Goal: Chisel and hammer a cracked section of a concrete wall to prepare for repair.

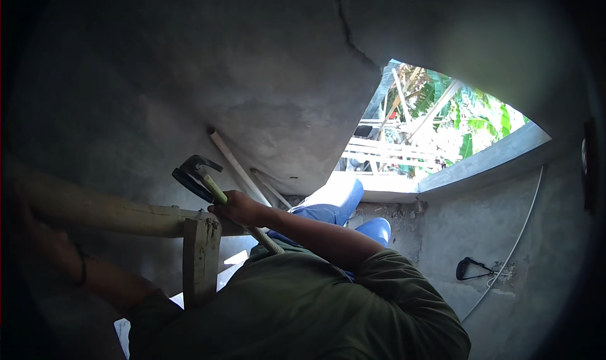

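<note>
My right hand point(237, 206) is closed around the pale green handle of a claw hammer point(194, 172). The hammer's dark head points up and left, just above a horizontal wooden beam point(107, 210). A short upright wooden post point(201, 259) meets that beam right under the hand. My left arm reaches out to the far left, and my left hand point(26, 220) lies in deep shadow at the beam. Its grip cannot be made out. A dark band sits on that wrist.
Grey plastered walls close in all around. Two blue boots point(346, 199) stand below near white pipes point(238, 168) leaning on the wall. A window opening point(435, 123) shows scaffolding and green leaves. A white cable point(519, 239) and a black loop point(470, 268) hang on the right wall.
</note>
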{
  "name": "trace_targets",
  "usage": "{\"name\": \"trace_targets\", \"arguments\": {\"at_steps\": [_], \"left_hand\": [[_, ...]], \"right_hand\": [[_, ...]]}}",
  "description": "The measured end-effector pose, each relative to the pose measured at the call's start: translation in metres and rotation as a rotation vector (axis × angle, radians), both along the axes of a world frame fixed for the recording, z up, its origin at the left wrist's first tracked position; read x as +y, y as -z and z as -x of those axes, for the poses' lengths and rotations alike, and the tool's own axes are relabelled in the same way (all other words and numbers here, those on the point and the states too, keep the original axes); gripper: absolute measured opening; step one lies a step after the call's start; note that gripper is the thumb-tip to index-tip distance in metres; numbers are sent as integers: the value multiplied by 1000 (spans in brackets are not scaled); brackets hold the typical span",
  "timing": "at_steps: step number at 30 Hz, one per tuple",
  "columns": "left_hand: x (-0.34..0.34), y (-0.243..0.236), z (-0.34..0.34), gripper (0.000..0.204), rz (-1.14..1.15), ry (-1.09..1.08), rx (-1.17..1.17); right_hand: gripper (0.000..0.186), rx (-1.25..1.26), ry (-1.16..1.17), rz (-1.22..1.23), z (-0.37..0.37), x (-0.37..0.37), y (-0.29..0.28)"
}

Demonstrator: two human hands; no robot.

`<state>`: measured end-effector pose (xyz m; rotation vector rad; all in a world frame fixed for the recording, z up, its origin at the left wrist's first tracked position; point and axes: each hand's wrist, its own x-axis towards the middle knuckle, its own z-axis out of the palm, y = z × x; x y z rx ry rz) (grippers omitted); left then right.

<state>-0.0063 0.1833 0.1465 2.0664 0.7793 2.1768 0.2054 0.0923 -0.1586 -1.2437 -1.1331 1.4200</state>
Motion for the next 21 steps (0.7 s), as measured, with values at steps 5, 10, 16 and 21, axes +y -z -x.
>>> {"name": "trace_targets", "arguments": {"at_steps": [5,10,16,21], "left_hand": [[32,8,15,46,395,178,-108],[34,9,24,51,550,399,-174],[18,13,26,56,536,346,-173],[7,15,-12,57,487,-168,-322]], "right_hand": [[34,-63,0,14,-7,-3,-10],[33,19,-54,157,-12,0,-13],[30,69,-110,203,-5,7,-13],[31,126,-153,312,-6,15,1]]}}
